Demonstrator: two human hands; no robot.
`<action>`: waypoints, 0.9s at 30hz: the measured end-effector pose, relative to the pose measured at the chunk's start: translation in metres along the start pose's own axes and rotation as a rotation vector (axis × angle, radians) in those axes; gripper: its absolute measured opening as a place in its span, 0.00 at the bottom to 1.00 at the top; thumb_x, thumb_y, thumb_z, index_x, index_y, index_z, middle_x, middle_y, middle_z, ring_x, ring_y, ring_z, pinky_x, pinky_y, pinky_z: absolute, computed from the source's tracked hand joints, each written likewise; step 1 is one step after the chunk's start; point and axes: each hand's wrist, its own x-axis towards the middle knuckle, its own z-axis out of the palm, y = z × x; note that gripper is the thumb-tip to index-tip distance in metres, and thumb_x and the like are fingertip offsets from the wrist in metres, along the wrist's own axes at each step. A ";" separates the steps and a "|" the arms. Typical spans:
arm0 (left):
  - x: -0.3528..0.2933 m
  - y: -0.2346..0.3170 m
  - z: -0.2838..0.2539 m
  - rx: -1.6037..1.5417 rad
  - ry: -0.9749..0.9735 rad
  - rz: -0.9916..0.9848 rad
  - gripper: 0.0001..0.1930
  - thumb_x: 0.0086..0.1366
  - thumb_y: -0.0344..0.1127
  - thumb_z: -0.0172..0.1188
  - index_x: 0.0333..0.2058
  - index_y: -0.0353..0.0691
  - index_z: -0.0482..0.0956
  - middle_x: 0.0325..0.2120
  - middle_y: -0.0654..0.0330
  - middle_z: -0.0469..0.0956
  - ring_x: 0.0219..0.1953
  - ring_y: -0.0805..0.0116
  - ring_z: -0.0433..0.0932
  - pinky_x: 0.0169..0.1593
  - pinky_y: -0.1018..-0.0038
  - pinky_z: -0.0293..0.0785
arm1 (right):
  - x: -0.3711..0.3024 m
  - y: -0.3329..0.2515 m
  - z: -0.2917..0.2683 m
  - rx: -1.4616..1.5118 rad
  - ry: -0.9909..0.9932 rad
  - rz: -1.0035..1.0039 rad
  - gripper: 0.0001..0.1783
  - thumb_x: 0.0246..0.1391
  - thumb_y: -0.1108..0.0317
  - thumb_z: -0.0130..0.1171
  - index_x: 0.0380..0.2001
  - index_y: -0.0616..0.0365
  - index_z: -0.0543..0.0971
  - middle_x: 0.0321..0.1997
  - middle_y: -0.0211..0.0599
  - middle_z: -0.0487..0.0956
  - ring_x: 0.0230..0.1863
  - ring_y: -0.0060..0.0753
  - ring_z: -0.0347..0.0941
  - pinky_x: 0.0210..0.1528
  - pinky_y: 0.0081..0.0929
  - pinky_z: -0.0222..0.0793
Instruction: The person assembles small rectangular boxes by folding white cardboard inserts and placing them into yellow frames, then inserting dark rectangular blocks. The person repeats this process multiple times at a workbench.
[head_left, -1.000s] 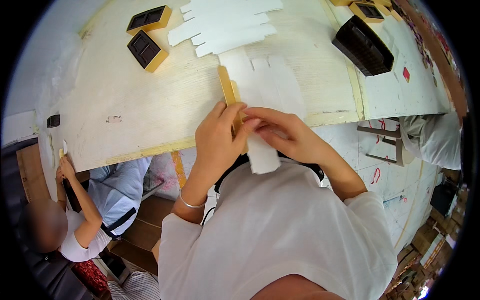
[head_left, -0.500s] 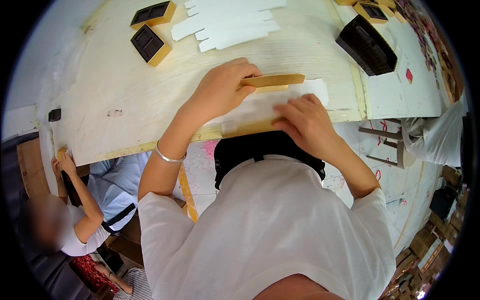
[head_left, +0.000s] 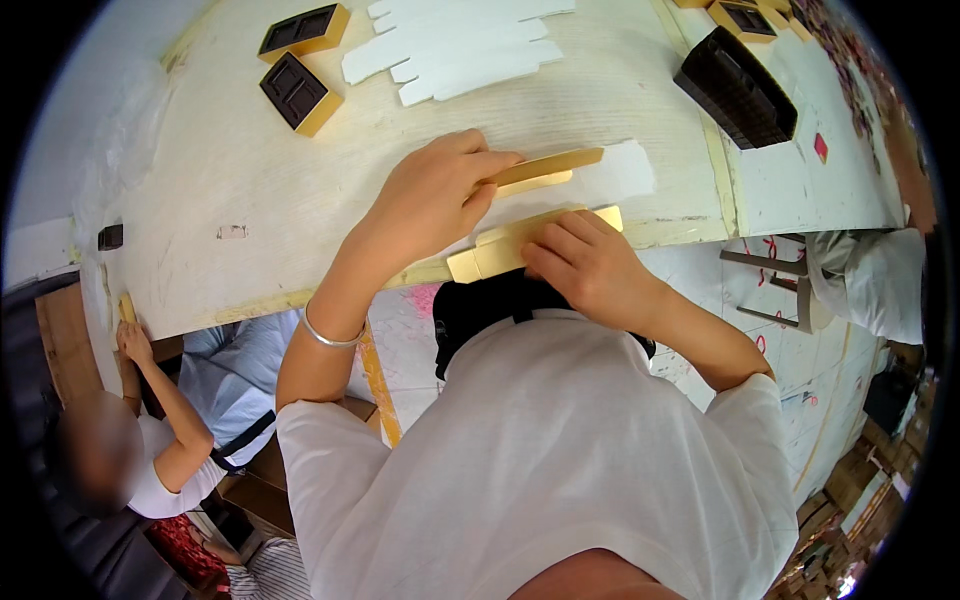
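Note:
In front of me lies a gold-and-white cardboard box blank (head_left: 628, 168), its white inner face up and its far and near sides folded up. My left hand (head_left: 432, 190) is closed on the left end of the raised far gold panel (head_left: 552, 166). The near gold side panel (head_left: 505, 245), with end flaps, stands along the table's front edge. My right hand (head_left: 588, 262) is bent over that near panel, its fingers curled against the card and the thumb partly hidden.
A stack of flat white blanks (head_left: 455, 50) lies beyond my hands. Two gold boxes with dark inserts (head_left: 300, 92) stand far left. A stack of dark trays (head_left: 738, 88) is at right. A co-worker (head_left: 165, 440) sits at the left. A stool (head_left: 790, 285) is at right.
My right hand has come down and nearer to me. The near gold panel has turned up and now shows its gold face. My left hand keeps its hold on the far panel.

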 end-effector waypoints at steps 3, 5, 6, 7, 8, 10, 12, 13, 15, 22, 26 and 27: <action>-0.005 0.004 -0.005 -0.069 -0.036 -0.054 0.18 0.56 0.27 0.57 0.47 0.41 0.78 0.29 0.57 0.72 0.29 0.60 0.72 0.34 0.69 0.69 | -0.004 0.003 0.004 -0.134 0.096 -0.073 0.16 0.38 0.70 0.59 0.34 0.65 0.75 0.37 0.40 0.71 0.41 0.40 0.69 0.44 0.32 0.67; -0.011 0.007 0.000 -0.107 -0.027 -0.038 0.18 0.56 0.26 0.57 0.47 0.41 0.78 0.29 0.58 0.72 0.28 0.61 0.72 0.33 0.70 0.69 | -0.010 0.006 0.009 -0.224 0.139 -0.139 0.13 0.37 0.70 0.59 0.30 0.64 0.75 0.36 0.39 0.70 0.40 0.38 0.68 0.43 0.31 0.67; -0.013 0.008 0.003 -0.127 -0.023 -0.029 0.18 0.56 0.26 0.57 0.46 0.41 0.78 0.29 0.58 0.72 0.27 0.61 0.72 0.32 0.70 0.70 | -0.013 0.005 0.011 -0.246 0.156 -0.161 0.12 0.37 0.70 0.59 0.29 0.64 0.75 0.35 0.39 0.70 0.41 0.38 0.68 0.42 0.31 0.67; -0.015 0.011 0.004 -0.127 -0.028 -0.047 0.17 0.55 0.26 0.57 0.45 0.41 0.79 0.30 0.58 0.72 0.28 0.60 0.73 0.33 0.69 0.70 | -0.015 0.003 0.012 -0.268 0.172 -0.182 0.12 0.37 0.70 0.59 0.28 0.64 0.75 0.35 0.39 0.70 0.41 0.38 0.68 0.42 0.31 0.66; -0.015 0.014 0.006 -0.128 -0.034 -0.064 0.16 0.55 0.27 0.57 0.44 0.42 0.79 0.30 0.58 0.72 0.29 0.59 0.73 0.33 0.68 0.71 | -0.015 0.001 0.009 -0.192 0.115 -0.121 0.10 0.37 0.70 0.60 0.26 0.63 0.75 0.35 0.38 0.72 0.40 0.38 0.69 0.41 0.32 0.66; -0.015 0.016 0.008 -0.122 -0.023 -0.069 0.15 0.55 0.26 0.56 0.43 0.42 0.79 0.31 0.59 0.73 0.31 0.58 0.74 0.34 0.67 0.72 | -0.008 -0.002 -0.006 -0.043 0.006 0.000 0.08 0.38 0.70 0.61 0.24 0.61 0.76 0.35 0.37 0.74 0.40 0.37 0.70 0.38 0.33 0.66; -0.014 0.016 0.010 -0.115 0.007 -0.040 0.16 0.53 0.25 0.56 0.42 0.41 0.79 0.31 0.59 0.73 0.31 0.58 0.75 0.34 0.67 0.72 | 0.011 0.005 -0.017 0.041 -0.141 0.098 0.07 0.40 0.71 0.61 0.26 0.59 0.78 0.32 0.37 0.75 0.38 0.37 0.70 0.42 0.33 0.65; -0.013 0.017 0.011 -0.100 0.018 -0.030 0.17 0.53 0.25 0.56 0.44 0.41 0.78 0.32 0.59 0.73 0.31 0.58 0.75 0.33 0.67 0.73 | 0.023 0.013 -0.018 0.082 -0.212 0.146 0.06 0.42 0.72 0.61 0.27 0.59 0.79 0.31 0.36 0.75 0.38 0.37 0.70 0.44 0.33 0.65; -0.012 0.018 0.012 -0.069 0.041 -0.011 0.21 0.52 0.24 0.55 0.46 0.42 0.76 0.35 0.58 0.73 0.30 0.58 0.76 0.32 0.66 0.73 | 0.039 0.031 -0.017 0.109 -0.382 0.140 0.03 0.46 0.70 0.62 0.23 0.56 0.79 0.30 0.32 0.77 0.40 0.37 0.70 0.46 0.32 0.63; -0.007 0.020 0.023 -0.034 0.214 -0.014 0.30 0.46 0.17 0.55 0.51 0.46 0.70 0.58 0.53 0.61 0.27 0.55 0.77 0.28 0.66 0.73 | 0.042 0.020 -0.036 -0.266 -0.213 -0.042 0.04 0.43 0.70 0.61 0.25 0.56 0.80 0.30 0.29 0.76 0.41 0.33 0.70 0.42 0.27 0.61; 0.004 0.030 0.034 0.008 0.253 -0.056 0.28 0.46 0.15 0.52 0.48 0.46 0.71 0.61 0.55 0.59 0.29 0.55 0.77 0.29 0.66 0.73 | 0.017 0.010 -0.034 -0.214 -0.075 0.006 0.07 0.41 0.68 0.64 0.24 0.56 0.78 0.32 0.30 0.73 0.38 0.33 0.69 0.37 0.27 0.62; 0.007 0.032 0.037 -0.005 0.268 -0.061 0.28 0.46 0.14 0.50 0.47 0.47 0.71 0.61 0.57 0.59 0.29 0.56 0.77 0.29 0.66 0.73 | 0.010 0.009 -0.032 -0.121 -0.057 0.051 0.08 0.40 0.67 0.65 0.24 0.57 0.77 0.33 0.31 0.72 0.37 0.33 0.69 0.36 0.28 0.63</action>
